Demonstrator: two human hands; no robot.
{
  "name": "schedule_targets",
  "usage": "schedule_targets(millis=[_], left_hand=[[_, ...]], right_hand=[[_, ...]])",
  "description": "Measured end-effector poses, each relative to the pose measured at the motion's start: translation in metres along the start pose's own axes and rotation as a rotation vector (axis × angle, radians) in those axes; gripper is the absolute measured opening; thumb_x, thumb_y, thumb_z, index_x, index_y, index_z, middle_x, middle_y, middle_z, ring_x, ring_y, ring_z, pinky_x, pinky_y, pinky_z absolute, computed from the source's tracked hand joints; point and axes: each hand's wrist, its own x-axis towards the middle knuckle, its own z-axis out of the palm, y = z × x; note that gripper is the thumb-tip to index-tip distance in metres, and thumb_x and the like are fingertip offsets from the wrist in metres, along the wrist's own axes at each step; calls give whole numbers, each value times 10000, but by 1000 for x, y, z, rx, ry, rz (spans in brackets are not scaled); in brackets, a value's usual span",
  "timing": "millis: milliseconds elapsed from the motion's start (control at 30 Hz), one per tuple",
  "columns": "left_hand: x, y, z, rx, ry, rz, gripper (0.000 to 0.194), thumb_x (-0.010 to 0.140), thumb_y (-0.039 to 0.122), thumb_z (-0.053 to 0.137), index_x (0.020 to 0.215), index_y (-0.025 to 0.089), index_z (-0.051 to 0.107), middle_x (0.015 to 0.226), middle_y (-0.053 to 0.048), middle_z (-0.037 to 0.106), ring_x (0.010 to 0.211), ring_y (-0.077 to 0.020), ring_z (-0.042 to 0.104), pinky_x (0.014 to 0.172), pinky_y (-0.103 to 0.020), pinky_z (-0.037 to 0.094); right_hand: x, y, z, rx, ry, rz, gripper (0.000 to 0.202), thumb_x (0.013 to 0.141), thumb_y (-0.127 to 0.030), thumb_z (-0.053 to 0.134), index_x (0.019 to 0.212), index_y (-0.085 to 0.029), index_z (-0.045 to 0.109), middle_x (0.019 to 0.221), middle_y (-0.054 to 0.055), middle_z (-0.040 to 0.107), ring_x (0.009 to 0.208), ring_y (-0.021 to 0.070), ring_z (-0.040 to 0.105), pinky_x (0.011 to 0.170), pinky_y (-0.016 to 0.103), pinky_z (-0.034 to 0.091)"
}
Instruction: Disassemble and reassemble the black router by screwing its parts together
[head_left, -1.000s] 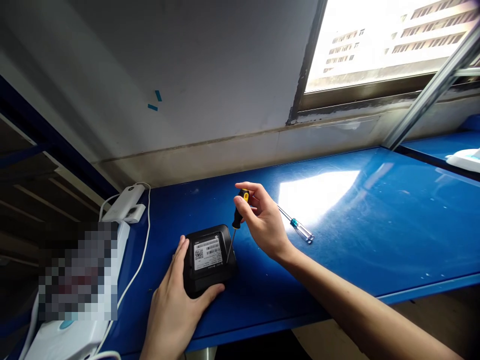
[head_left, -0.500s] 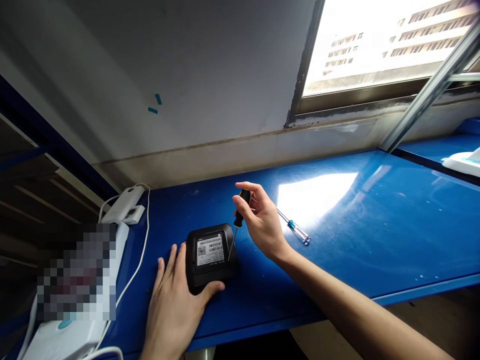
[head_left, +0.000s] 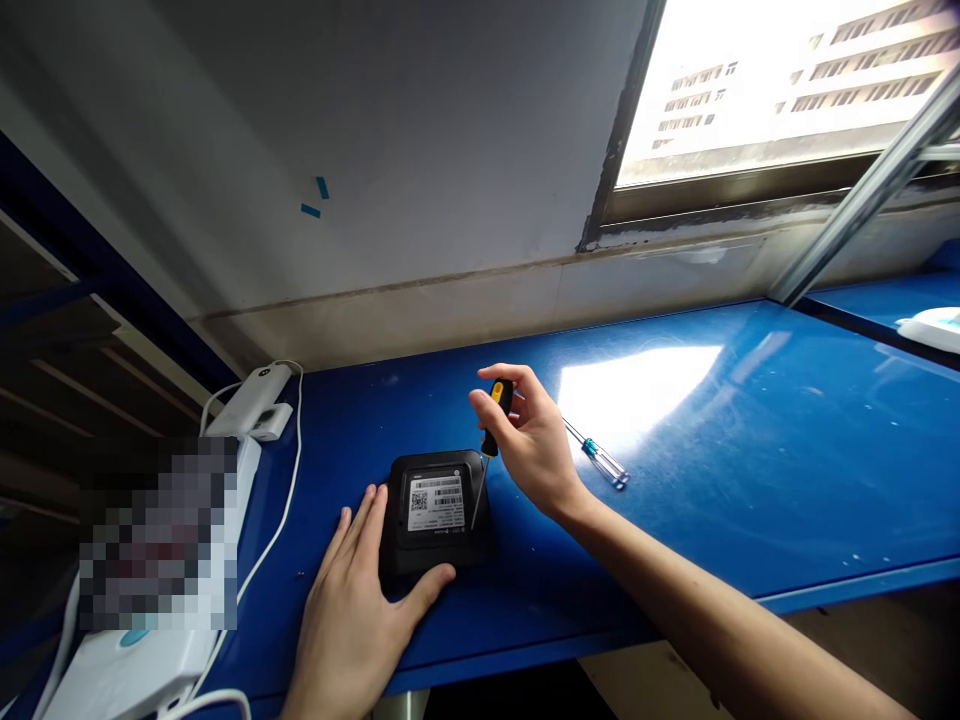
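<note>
A black square device (head_left: 397,500) with a white printed label lies on the blue table. My left hand (head_left: 360,590) is spread against its left side and near edge, the thumb pointing right along the front. In my right hand (head_left: 536,440) is a screwdriver (head_left: 498,400) with a black and yellow handle, gripped between thumb and fingers. Its shaft slants down to the right part of the device, by the label's lower right corner. Behind my right wrist lies a second screwdriver (head_left: 606,466) with a clear and teal handle, its tip end partly hidden.
White power strips and adapters (head_left: 247,405) with a loose white cable (head_left: 294,480) run along the left side. A grey wall (head_left: 420,150) rises behind the blue table (head_left: 675,530). At right stand a slanted metal post (head_left: 847,195) and a white object (head_left: 934,325).
The screwdriver's handle has turned, so its yellow part now faces me. The device has shifted and turned slightly between my hands. The whole view has moved a little.
</note>
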Motion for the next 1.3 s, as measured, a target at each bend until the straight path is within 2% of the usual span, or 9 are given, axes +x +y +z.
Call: schedule_targets(millis=[200,367,433,567,633,800,1000,1167,1300], left_hand=[[-2,-1,1,11,10,19,1018,830,734,624,1631,171,347,1606,-166,499,1530,-459,323,1165,-669,406],[-2,-4,3,23,37,61,971,823,789,604,1586,209,448,1625,-146,476,1525,-459,337,1179,-670,389],[-2,-4,3,24,38,65,973,824,794,600,1586,208,449,1627,-144,474,1523,-459,339,1181,-666,392],[-2,-3,2,26,41,66,968,823,800,592,1576,204,470,1613,-148,488,1508,-469,361,1165,-683,403],[-1,-3,3,25,48,61,981,814,812,588,1572,198,477,1608,-150,493,1503,-477,366,1159,-697,401],[0,-4,4,28,57,65,992,811,823,579,1571,195,479,1606,-139,495,1500,-472,380,1170,-688,393],[0,-5,3,35,65,67,991,809,837,563,1559,192,499,1588,-144,518,1492,-470,394,1161,-684,409],[-1,-6,4,36,67,67,988,813,838,564,1566,204,487,1595,-139,510,1499,-462,387,1165,-679,406],[-2,-6,5,41,66,75,979,818,837,562,1565,209,490,1594,-132,512,1493,-460,401,1163,-677,410]], right_hand=[[-1,1,-2,60,-56,10,336,1023,-458,452,1229,-264,633,1122,45,707,731,151,728,611,305,591],[1,1,0,35,-28,15,323,949,-450,641,1205,-252,648,850,-20,648,644,140,695,579,280,559],[0,0,0,35,-29,12,329,937,-463,667,1193,-256,654,810,-33,625,628,136,684,566,271,549],[0,0,-2,58,-60,8,342,1016,-462,489,1243,-258,644,1051,29,707,668,135,722,590,288,576],[1,1,-3,62,-67,11,363,1024,-434,444,1276,-255,635,1094,39,712,673,133,726,604,296,586],[0,0,-1,41,-40,21,334,964,-445,606,1221,-235,644,817,-29,632,605,122,663,552,263,543],[0,0,-2,88,-78,27,382,1007,-414,474,1324,-255,616,1098,45,715,687,135,724,616,299,590],[2,-2,0,146,-39,66,422,921,-484,679,1253,-237,603,1007,17,678,614,113,700,587,288,611],[0,-2,3,229,-13,68,407,904,-501,713,1179,-254,543,1022,-1,650,661,132,742,599,292,640]])
